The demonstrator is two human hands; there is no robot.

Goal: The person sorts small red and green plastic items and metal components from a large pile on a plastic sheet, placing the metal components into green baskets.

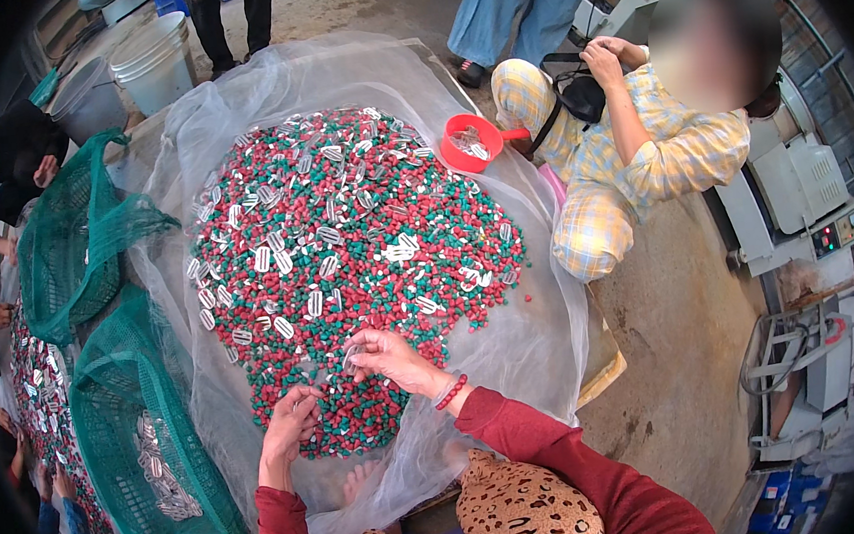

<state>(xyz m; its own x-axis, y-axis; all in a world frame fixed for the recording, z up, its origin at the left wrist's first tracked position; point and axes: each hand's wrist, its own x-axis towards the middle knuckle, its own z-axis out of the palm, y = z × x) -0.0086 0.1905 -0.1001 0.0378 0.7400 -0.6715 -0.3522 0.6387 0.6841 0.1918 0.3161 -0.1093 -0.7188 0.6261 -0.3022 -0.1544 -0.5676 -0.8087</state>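
A broad heap of small red, green and white pieces (343, 213) lies in front of me on a sheer white mesh sheet (542, 328). Flat silvery oval pieces with slots (316, 303) are scattered through it. Over the near edge of the heap, my right hand (394, 360) pinches a small silvery piece (353, 359) between thumb and fingers; its exact shape is unclear. Just left of and below it, my left hand (291, 418) has its fingers closed together, and whatever they hold is too small to make out.
Green mesh-lined baskets (109, 433) stand at the left; the nearer holds silvery pieces (165, 468). A red scoop (469, 143) rests at the heap's far right. A person (659, 158) sits beyond it; others work at the left rim. White buckets (152, 63) and grey machines (801, 177) stand around.
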